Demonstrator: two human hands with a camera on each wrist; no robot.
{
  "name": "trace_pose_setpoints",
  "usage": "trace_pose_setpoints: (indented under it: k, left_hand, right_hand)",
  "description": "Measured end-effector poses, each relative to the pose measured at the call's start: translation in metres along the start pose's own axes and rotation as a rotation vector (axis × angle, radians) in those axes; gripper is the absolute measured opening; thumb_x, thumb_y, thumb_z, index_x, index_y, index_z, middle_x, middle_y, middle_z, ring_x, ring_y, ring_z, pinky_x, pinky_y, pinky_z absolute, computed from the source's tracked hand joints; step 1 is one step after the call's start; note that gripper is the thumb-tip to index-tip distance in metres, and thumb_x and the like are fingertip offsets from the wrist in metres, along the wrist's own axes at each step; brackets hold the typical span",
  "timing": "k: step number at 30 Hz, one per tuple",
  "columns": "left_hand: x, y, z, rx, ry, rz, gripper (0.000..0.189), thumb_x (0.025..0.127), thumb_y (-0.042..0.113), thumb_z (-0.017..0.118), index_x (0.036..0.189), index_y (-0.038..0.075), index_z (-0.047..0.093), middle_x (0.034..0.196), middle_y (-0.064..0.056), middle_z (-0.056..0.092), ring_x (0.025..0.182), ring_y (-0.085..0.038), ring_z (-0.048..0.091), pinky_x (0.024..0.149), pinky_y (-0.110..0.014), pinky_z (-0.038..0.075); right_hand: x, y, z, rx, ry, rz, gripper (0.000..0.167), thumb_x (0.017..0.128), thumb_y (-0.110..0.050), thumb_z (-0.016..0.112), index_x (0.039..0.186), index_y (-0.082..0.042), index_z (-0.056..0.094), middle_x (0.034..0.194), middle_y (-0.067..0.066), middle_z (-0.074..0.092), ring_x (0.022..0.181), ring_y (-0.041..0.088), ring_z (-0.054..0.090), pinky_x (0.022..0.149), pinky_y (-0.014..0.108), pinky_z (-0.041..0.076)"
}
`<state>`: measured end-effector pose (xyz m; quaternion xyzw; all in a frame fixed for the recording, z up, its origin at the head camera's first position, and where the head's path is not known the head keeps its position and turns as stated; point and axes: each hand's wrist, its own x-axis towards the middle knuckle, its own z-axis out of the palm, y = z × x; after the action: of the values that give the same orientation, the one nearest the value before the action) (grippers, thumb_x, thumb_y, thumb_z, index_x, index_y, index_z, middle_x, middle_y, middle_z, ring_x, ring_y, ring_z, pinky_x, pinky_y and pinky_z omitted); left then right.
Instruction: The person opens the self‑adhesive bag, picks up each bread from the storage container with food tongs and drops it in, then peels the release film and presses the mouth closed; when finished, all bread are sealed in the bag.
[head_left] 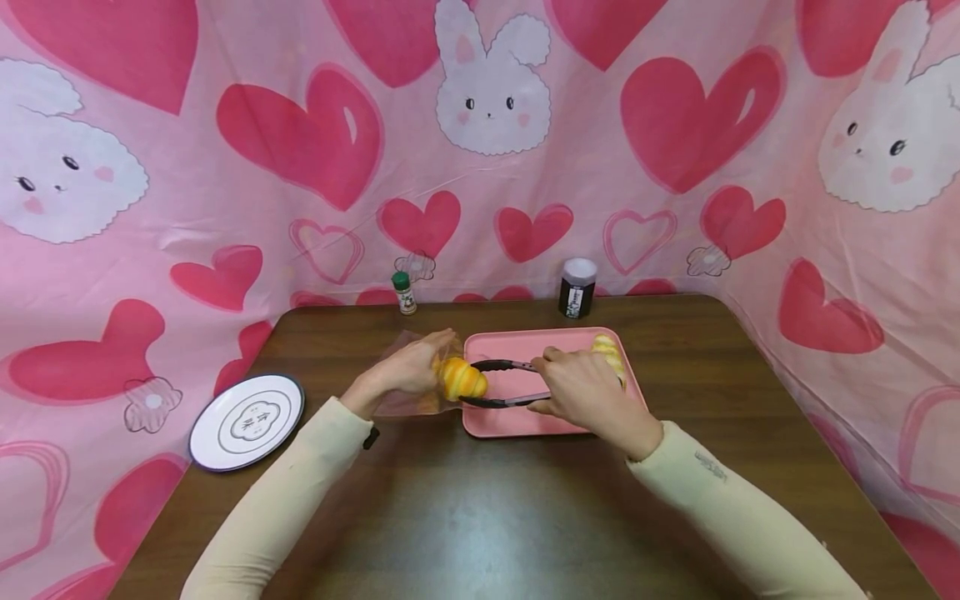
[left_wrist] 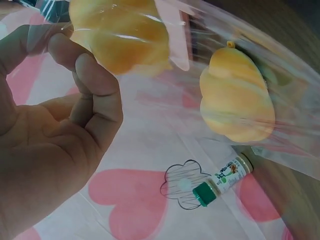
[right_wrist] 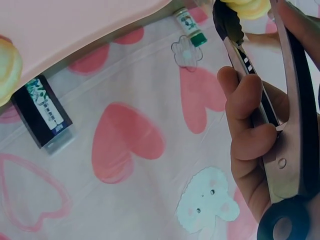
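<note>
My left hand [head_left: 411,367] pinches the rim of a clear plastic bag [head_left: 401,407] just left of the tray. Inside the bag, a yellow bread roll [left_wrist: 237,95] shows through the film in the left wrist view. The right hand [head_left: 592,387] grips black-tipped metal tongs [head_left: 517,402] around their arms. Between the tong tips sits an orange-and-yellow croissant [head_left: 467,380], at the bag's mouth beside the left fingers. On the right end of the pink tray [head_left: 517,429] lies a pale yellow, striped bread roll [head_left: 609,354], partly hidden behind the right hand.
A white plate [head_left: 217,433] with a dark rim lies at the table's left edge. At the back stand a green-capped shaker bottle [head_left: 404,295] and a dark jar [head_left: 577,292] with a white lid. A pink heart-patterned cloth [head_left: 480,192] hangs behind the brown table [head_left: 465,517].
</note>
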<state>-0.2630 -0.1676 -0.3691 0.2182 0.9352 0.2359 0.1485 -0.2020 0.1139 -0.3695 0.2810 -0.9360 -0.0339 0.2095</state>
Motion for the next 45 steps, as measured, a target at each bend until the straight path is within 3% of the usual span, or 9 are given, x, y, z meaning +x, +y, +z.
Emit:
trace_pose_setpoints:
  k: [13, 17, 21, 25, 28, 34, 37, 41, 45]
  left_hand:
    - [0.000, 0.007, 0.001, -0.077, -0.040, 0.016, 0.090, 0.081, 0.002, 0.072, 0.158, 0.011, 0.027, 0.166, -0.010, 0.024, 0.129, -0.030, 0.054, 0.106, -0.048, 0.049]
    - [0.000, 0.007, 0.001, -0.065, -0.048, 0.061, 0.089, 0.081, 0.003, 0.072, 0.158, 0.007, 0.027, 0.165, -0.013, 0.027, 0.100, -0.023, 0.058, 0.089, -0.036, 0.056]
    - [0.001, 0.006, 0.000, -0.054, -0.043, 0.090, 0.090, 0.078, 0.002, 0.071, 0.157, 0.005, 0.027, 0.164, -0.016, 0.028, 0.081, -0.020, 0.051, 0.070, -0.030, 0.049]
    - [0.001, 0.004, 0.000, -0.046, -0.033, 0.074, 0.090, 0.078, 0.003, 0.070, 0.157, 0.005, 0.027, 0.165, -0.015, 0.026, 0.105, -0.025, 0.056, 0.091, -0.039, 0.053]
    - [0.001, 0.002, 0.000, -0.056, -0.031, 0.050, 0.089, 0.079, 0.003, 0.070, 0.157, 0.007, 0.028, 0.166, -0.013, 0.024, 0.124, -0.030, 0.052, 0.107, -0.046, 0.048]
    - [0.001, 0.001, -0.001, -0.060, -0.031, 0.054, 0.088, 0.080, 0.003, 0.070, 0.157, 0.007, 0.027, 0.166, -0.012, 0.022, 0.132, -0.034, 0.050, 0.107, -0.047, 0.048]
    - [0.001, 0.002, -0.001, -0.064, -0.038, 0.054, 0.089, 0.081, 0.003, 0.071, 0.158, 0.007, 0.027, 0.166, -0.013, 0.024, 0.113, -0.030, 0.059, 0.090, -0.039, 0.055]
    - [0.003, 0.004, 0.001, -0.073, -0.054, 0.057, 0.091, 0.080, 0.005, 0.074, 0.158, 0.007, 0.026, 0.165, -0.015, 0.025, 0.079, -0.019, 0.058, 0.063, -0.027, 0.049]
    - [0.005, 0.005, 0.002, -0.103, -0.057, 0.081, 0.092, 0.079, 0.005, 0.074, 0.158, 0.006, 0.026, 0.164, -0.017, 0.027, 0.061, -0.012, 0.053, 0.053, -0.024, 0.047]
  right_hand:
    - [0.012, -0.016, 0.010, 0.002, -0.018, -0.017, 0.049, 0.066, -0.057, 0.086, 0.087, -0.016, 0.070, 0.076, 0.000, 0.060, 0.049, 0.022, 0.053, 0.038, 0.034, 0.033]
    - [0.016, -0.020, 0.016, 0.015, -0.003, -0.021, 0.051, 0.066, -0.057, 0.086, 0.087, -0.014, 0.070, 0.075, 0.002, 0.060, 0.050, 0.022, 0.054, 0.039, 0.034, 0.036]
    - [0.020, -0.023, 0.023, 0.031, -0.033, 0.002, 0.052, 0.067, -0.059, 0.085, 0.089, -0.014, 0.070, 0.074, 0.002, 0.059, 0.050, 0.021, 0.054, 0.040, 0.033, 0.038]
    - [0.022, -0.023, 0.027, 0.057, -0.092, 0.038, 0.054, 0.068, -0.060, 0.084, 0.091, -0.014, 0.070, 0.075, 0.002, 0.058, 0.052, 0.021, 0.054, 0.041, 0.033, 0.040]
    - [0.022, -0.022, 0.027, 0.098, -0.133, 0.061, 0.055, 0.067, -0.059, 0.085, 0.094, -0.014, 0.071, 0.076, 0.003, 0.059, 0.052, 0.022, 0.054, 0.042, 0.034, 0.041]
    - [0.021, -0.021, 0.024, 0.108, -0.159, 0.055, 0.054, 0.068, -0.057, 0.085, 0.099, -0.014, 0.074, 0.080, 0.003, 0.061, 0.051, 0.021, 0.050, 0.043, 0.033, 0.040]
    - [0.022, -0.022, 0.024, 0.094, -0.120, 0.029, 0.052, 0.068, -0.056, 0.086, 0.097, -0.015, 0.074, 0.078, 0.002, 0.061, 0.050, 0.020, 0.050, 0.041, 0.033, 0.040]
    - [0.024, -0.025, 0.026, 0.067, -0.054, -0.002, 0.052, 0.067, -0.057, 0.086, 0.094, -0.015, 0.072, 0.076, 0.001, 0.059, 0.050, 0.020, 0.052, 0.040, 0.033, 0.040]
    - [0.028, -0.030, 0.026, 0.043, -0.019, -0.018, 0.053, 0.066, -0.056, 0.087, 0.092, -0.013, 0.071, 0.077, 0.002, 0.061, 0.053, 0.021, 0.057, 0.041, 0.035, 0.043]
